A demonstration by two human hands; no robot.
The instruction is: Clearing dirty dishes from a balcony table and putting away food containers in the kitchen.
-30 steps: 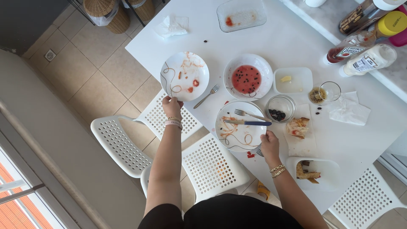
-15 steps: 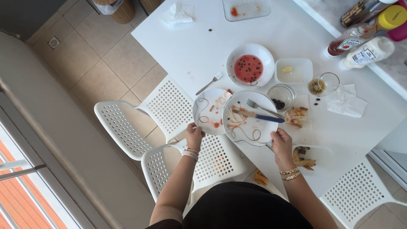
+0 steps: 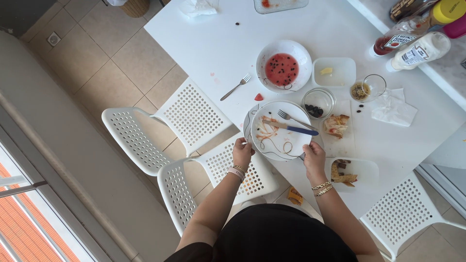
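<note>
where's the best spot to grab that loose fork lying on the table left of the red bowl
Take the fork by its handle end, the lower left end nearest the table edge, coming from the chair side. It lies flat and alone on the white table, tines pointing up-right toward the bowl, so the handle is free.

Two stacked dirty plates at table edge
</note>
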